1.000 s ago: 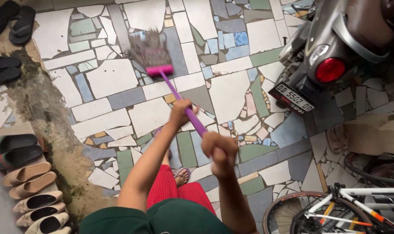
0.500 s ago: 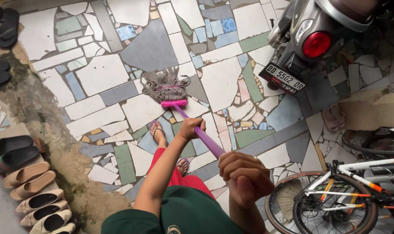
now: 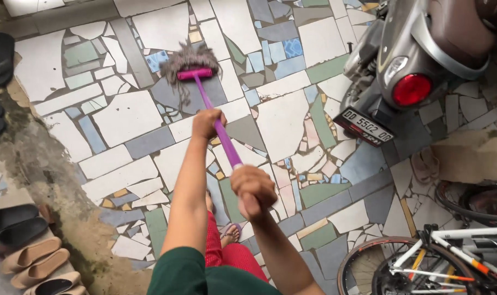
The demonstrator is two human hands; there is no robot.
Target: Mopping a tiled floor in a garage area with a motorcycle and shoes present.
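Both hands clenched on mop handle point(image 3: 218, 128): left hand point(image 3: 207, 122) forward, right hand point(image 3: 253, 188) rear; mop head point(image 3: 189, 65) pushed out again across tile floor point(image 3: 284, 117); stroke continuing.

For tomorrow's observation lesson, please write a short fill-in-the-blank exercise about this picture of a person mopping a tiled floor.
1. Both hands grip the mop's ____ handle.
2. The left hand holds the handle ____ to the mop head than the right hand.
3. The scooter has a round ____ tail light.
4. A bicycle stands at the bottom ____ of the picture.

Missing words: purple; nearer; red; right
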